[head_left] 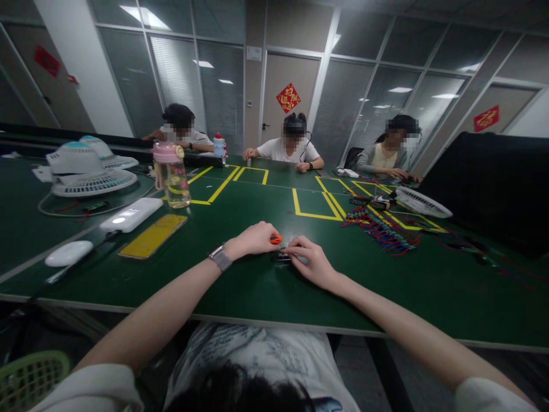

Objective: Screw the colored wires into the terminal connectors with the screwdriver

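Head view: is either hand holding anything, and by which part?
Left hand: an orange-and-black item; the part gripped is hidden. Right hand: beside a dark item; can't tell whether anything is pinched.

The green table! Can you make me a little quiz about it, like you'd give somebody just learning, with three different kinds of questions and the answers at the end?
1. What colour is the small thing at the left hand?
2. True or false: the bottle stands upright on the table.
3. Pick one. How many people can be seen across the table?
A) one
B) three
C) five

Key: 1. Orange. 2. True. 3. B.
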Tool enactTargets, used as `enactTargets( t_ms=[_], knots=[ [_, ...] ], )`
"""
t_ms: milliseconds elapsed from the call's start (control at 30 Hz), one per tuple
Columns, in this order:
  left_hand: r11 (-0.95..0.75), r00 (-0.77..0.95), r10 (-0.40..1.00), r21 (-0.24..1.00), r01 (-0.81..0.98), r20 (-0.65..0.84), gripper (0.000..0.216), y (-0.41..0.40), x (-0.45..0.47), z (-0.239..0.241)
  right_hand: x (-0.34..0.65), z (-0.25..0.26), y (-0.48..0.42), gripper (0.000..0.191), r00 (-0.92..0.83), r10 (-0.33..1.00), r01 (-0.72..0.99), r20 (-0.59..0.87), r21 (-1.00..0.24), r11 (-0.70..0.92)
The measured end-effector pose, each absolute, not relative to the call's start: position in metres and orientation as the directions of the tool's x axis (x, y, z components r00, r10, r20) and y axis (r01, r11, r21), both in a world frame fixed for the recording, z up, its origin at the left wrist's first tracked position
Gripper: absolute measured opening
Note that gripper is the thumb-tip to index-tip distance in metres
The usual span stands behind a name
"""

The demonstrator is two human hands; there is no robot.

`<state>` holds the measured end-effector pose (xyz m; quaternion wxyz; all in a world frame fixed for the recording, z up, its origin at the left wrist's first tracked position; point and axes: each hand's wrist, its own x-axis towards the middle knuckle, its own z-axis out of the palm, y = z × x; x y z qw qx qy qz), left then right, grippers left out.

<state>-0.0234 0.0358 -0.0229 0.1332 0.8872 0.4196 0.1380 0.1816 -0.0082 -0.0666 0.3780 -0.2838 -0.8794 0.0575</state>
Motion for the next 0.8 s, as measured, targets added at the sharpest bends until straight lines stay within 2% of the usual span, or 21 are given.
enactTargets(
  t_ms=[233,333,433,633,800],
  knots=[
    [-0.611,0.602,0.784,0.358,0.706,0.150,0.031,0.037,-0.023,-0.025,0.179,-0.066,0.000,0.022,-0.487,0.679,0.484,0.549,-0.478,0.733],
    [-0.609,0.604,0.784,0.365,0.705,0.141,0.026,0.036,-0.022,-0.025,0.179,-0.066,0.002,0.016,-0.464,0.727,0.502,0.506,-0.527,0.686],
    [-0.601,0.602,0.788,0.373,0.707,0.127,0.024,0.035,-0.022,-0.024,0.180,-0.065,0.003,0.014,-0.483,0.720,0.504,0.498,-0.515,0.694],
    [-0.601,0.615,0.781,0.394,0.695,0.107,0.034,0.036,-0.025,-0.021,0.181,-0.065,0.003,0.014,-0.512,0.694,0.515,0.506,-0.466,0.719],
    [-0.622,0.638,0.762,0.392,0.677,0.108,0.025,0.037,-0.027,-0.021,0.182,-0.067,0.005,0.013,-0.512,0.691,0.530,0.511,-0.445,0.722]
  ],
)
